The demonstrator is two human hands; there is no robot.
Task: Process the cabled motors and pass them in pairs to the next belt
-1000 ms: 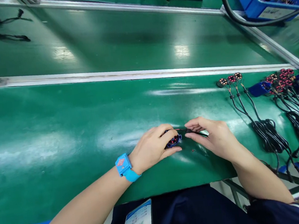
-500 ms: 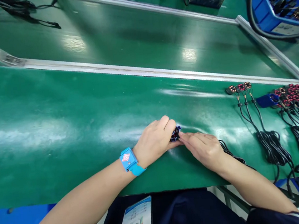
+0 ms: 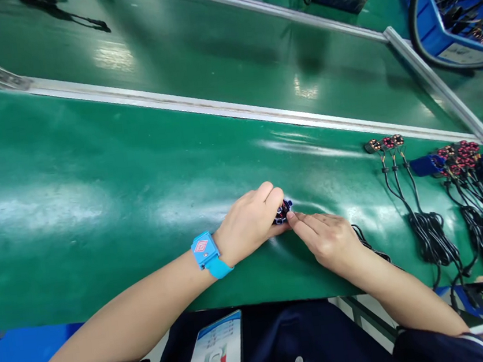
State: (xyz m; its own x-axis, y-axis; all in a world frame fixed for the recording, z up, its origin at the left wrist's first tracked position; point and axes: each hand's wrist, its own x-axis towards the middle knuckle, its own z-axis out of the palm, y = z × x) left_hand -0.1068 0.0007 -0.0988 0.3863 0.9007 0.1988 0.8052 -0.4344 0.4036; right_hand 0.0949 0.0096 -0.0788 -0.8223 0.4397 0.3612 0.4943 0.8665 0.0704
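A small round motor part (image 3: 283,209) with blue housing and red windings rests on the green bench (image 3: 93,180). My left hand (image 3: 249,224), with a blue wrist strap (image 3: 206,256), is closed around its left side. My right hand (image 3: 327,240) lies flat beside it, fingertips pressed against its right edge. A black cable (image 3: 369,246) trails from under my right hand toward the bench's near edge.
At the right lie three small motors (image 3: 384,144) with coiled black leads (image 3: 434,240), and a larger heap of motors (image 3: 459,156) and cables. Blue bins (image 3: 451,29) and a thick black hose stand at the far right. A metal rail (image 3: 216,109) borders the conveyor belt.
My right hand dropped from pinching the lead above the bench to lying flat against the motor part. My left hand rolled the part slightly further away. The view swung left.
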